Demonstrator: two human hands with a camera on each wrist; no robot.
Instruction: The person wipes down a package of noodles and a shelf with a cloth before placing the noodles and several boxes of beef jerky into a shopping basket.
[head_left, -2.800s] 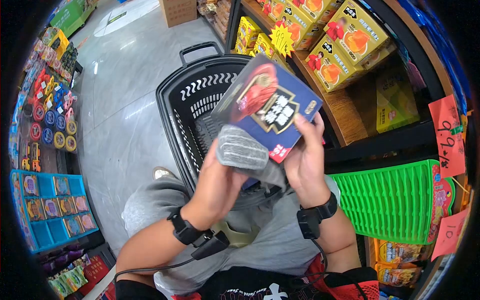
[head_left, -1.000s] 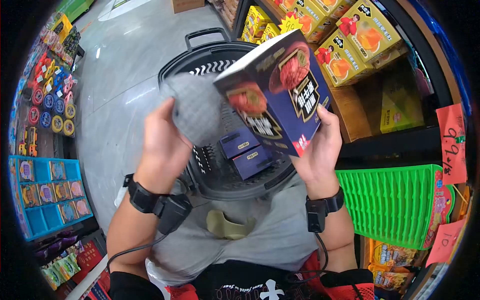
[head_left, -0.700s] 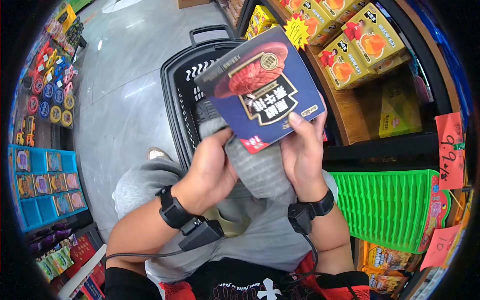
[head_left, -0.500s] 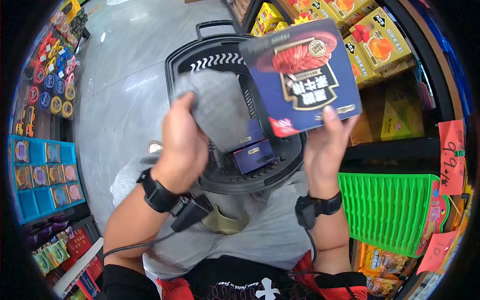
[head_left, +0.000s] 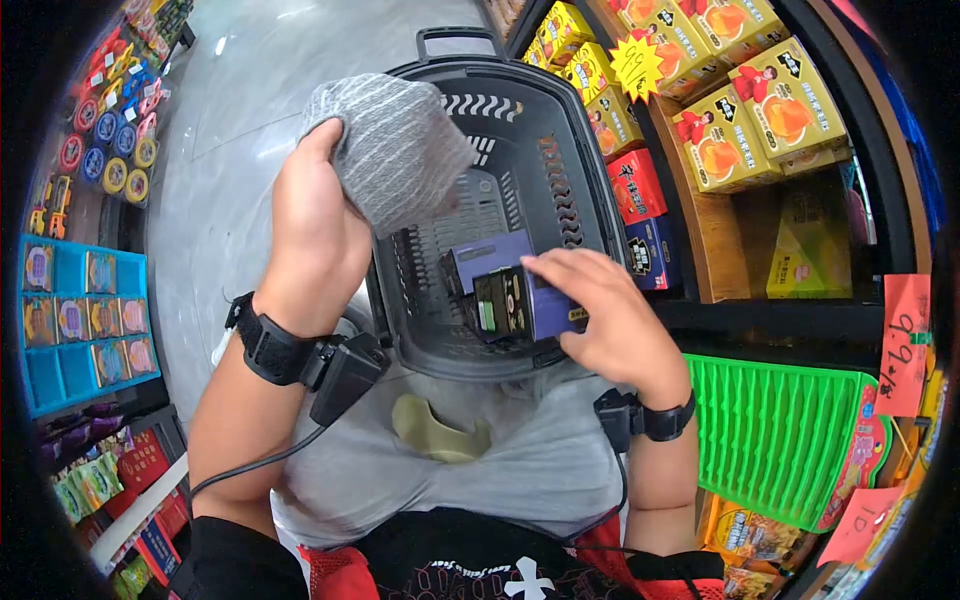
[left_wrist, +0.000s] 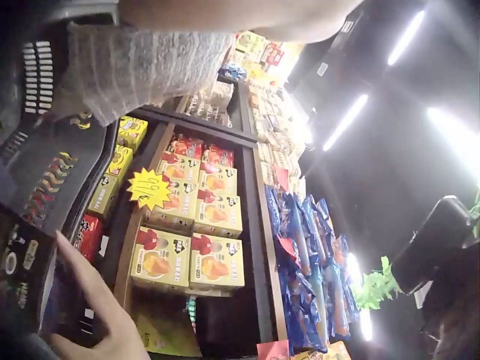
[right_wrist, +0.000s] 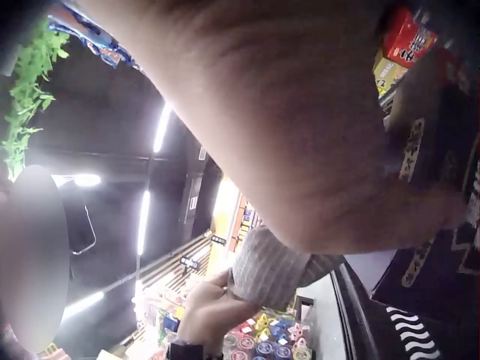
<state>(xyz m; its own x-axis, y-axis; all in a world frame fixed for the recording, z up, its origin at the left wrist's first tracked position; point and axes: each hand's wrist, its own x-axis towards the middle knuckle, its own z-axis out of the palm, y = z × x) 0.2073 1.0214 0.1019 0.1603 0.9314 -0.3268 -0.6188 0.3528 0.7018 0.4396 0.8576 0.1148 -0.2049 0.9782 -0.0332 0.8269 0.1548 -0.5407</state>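
Note:
In the head view my left hand (head_left: 315, 225) holds a grey striped cloth (head_left: 395, 150) at the upper left of the basket, thumb against its edge. My right hand (head_left: 620, 325) reaches over the basket's near right side and grips a dark blue box (head_left: 552, 308), thumb on the near side and fingers over the far edge. That box sits low in the black basket (head_left: 440, 365), beside other purple-blue boxes (head_left: 490, 250). The left wrist view shows the cloth (left_wrist: 142, 67) above and the right hand (left_wrist: 101, 300) at the box (left_wrist: 22, 262).
Shelves with yellow boxes (head_left: 785, 105) and a yellow price star (head_left: 637, 67) stand to the right. A green ribbed rack (head_left: 780, 430) is near the right arm. Toys (head_left: 110, 150) and a blue tray (head_left: 55, 390) line the left, across grey floor (head_left: 225, 130).
The right hand has lowered the box from in front of me into the basket and turned its pictured front away. The left hand, with the cloth, has moved up and left, apart from the box.

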